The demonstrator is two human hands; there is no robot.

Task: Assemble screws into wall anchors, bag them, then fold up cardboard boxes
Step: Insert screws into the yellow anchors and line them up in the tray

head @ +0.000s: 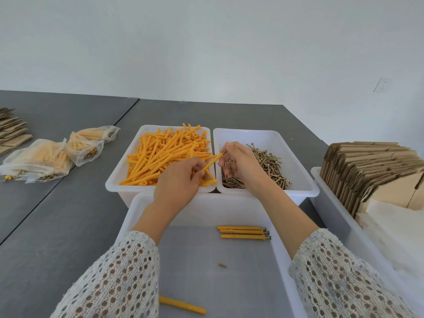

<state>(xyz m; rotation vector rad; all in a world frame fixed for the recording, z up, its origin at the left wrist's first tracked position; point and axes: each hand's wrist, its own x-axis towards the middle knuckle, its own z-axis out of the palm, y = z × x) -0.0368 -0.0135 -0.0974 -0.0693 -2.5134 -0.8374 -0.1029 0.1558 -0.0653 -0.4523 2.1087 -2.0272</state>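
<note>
Now both hands meet over two white bins at mid-frame, working one orange anchor.

Left hand has its grip closed on the lower end of the anchor, which tilts up to the right; right hand has thumb and forefinger pinched at the anchor's upper tip, and I cannot tell whether a screw sits between them. Left bin is heaped with anchors, right bin holds a pile of screws. Lower centre, a near tray holds three finished anchors side by side and one more at the bottom edge. Filled bags lie on the desk at upper left; flat cardboard stands in a tray at right.
</note>
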